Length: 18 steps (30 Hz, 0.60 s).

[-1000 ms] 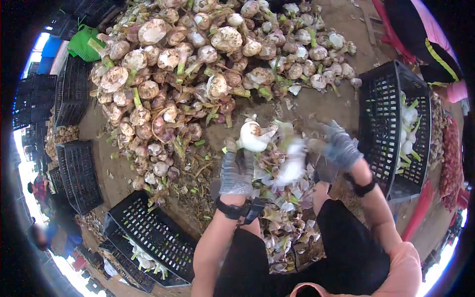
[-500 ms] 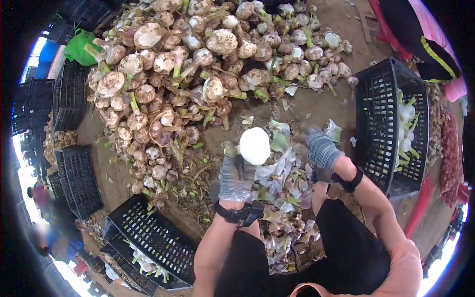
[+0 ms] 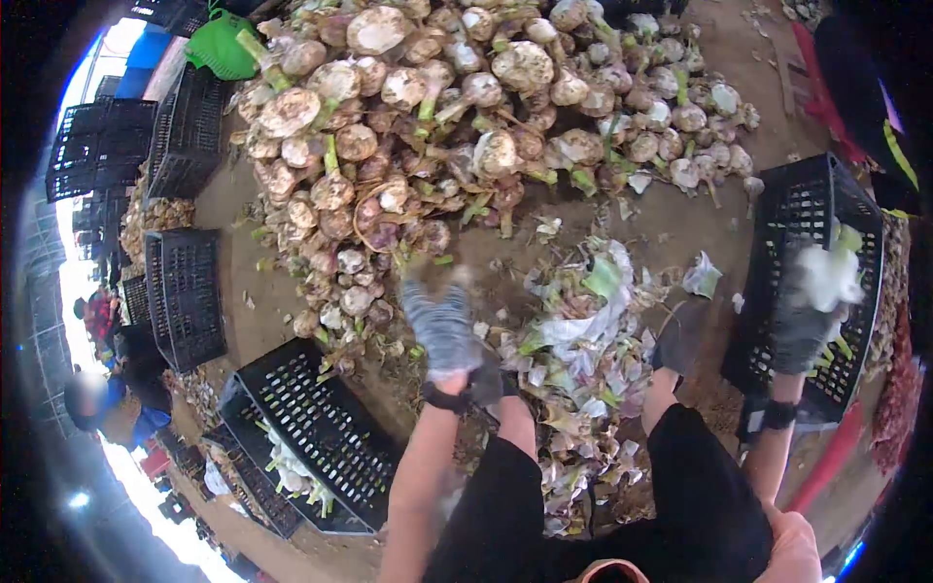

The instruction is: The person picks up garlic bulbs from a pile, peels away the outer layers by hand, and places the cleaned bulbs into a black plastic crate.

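My right hand (image 3: 805, 330), in a grey glove, is at the right-hand black crate (image 3: 777, 282). At its fingertips is a peeled white garlic bulb (image 3: 826, 277), blurred by motion, over the crate's opening. Green stalks of other garlic show beside this hand. My left hand (image 3: 439, 325), also gloved, reaches toward the near edge of a big heap of unpeeled garlic (image 3: 389, 185). Its fingers are apart and nothing shows between them. Torn garlic skins (image 3: 588, 321) lie on the ground between my feet and the heap.
Close to my left leg stands a tilted black crate (image 3: 316, 432) with white garlic in it. More black crates (image 3: 185, 296) line the left side, with a green bag (image 3: 222, 47) above them. People (image 3: 121, 389) are at far left; another person's dark clothing (image 3: 860, 87) shows at upper right.
My right hand has swung right to the crate, and the white bulb has gone from my left hand to my right. My left hand has opened. The view has shifted too.
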Available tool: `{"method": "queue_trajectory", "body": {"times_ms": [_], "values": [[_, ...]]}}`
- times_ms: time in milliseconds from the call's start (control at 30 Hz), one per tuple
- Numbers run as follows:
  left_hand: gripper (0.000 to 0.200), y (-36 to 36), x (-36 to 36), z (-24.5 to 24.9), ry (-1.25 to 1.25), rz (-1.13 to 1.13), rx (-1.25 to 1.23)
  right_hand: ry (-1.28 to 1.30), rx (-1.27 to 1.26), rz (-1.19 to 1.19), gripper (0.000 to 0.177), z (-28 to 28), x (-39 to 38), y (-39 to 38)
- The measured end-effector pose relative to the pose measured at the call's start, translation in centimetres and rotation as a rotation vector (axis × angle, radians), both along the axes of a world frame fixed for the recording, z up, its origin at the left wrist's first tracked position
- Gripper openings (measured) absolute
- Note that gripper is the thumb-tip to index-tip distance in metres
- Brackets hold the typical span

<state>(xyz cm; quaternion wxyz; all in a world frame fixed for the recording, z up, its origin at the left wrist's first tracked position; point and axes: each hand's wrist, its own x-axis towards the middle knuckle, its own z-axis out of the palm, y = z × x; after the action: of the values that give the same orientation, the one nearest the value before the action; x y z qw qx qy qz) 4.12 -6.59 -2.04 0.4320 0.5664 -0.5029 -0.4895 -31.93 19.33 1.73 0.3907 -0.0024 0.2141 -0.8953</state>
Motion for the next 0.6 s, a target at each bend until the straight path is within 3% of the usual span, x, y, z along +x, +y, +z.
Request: {"method": "queue_trajectory", "body": {"times_ms": [67,167,267,300,333,367,400,467,567,600], "values": [[0.049,-2.9,4.1,-2.9,-0.708,0.044,-0.306,-0.022,-0.166,0.02,0.058,2.9,0.3,0.6],[0.047,-4.5,6.5,-6.4,-1.066,0.077,-0.403,0.179,-0.278,0.179,0.051,1.4,-0.9,1.3],[0.043,-4.3,5.7,-4.1,-0.6,-0.004,-0.215,0.595,0.413,0.312,0.036,-1.5,0.2,0.9],[0.037,-3.8,4.7,-2.7,-0.483,0.011,-0.249,0.675,0.677,0.471,0.029,-2.0,2.7,-1.3],[0.033,-2.9,4.2,-0.9,-0.498,-0.042,-0.293,0.487,0.96,0.652,0.027,2.0,6.5,-6.5],[0.029,-2.2,4.2,-0.6,-0.47,-0.03,-0.325,0.64,0.953,0.896,0.038,2.5,9.1,-9.1],[0.026,-1.5,4.2,-0.3,-0.446,-0.017,-0.354,1.371,0.698,1.045,0.05,-1.8,9.8,-9.2],[0.017,0.3,2.4,2.9,-0.468,-0.104,-0.344,2.126,0.743,0.806,0.058,-2.0,13.3,-11.4],[0.013,3.0,-0.4,6.1,-0.425,-0.35,-0.278,1.861,0.779,0.837,0.061,0.8,15.7,-13.9],[0.013,3.9,-1.6,7.1,-0.415,-0.481,-0.267,1.896,0.762,0.843,0.06,0.9,16.1,-14.2]]}}
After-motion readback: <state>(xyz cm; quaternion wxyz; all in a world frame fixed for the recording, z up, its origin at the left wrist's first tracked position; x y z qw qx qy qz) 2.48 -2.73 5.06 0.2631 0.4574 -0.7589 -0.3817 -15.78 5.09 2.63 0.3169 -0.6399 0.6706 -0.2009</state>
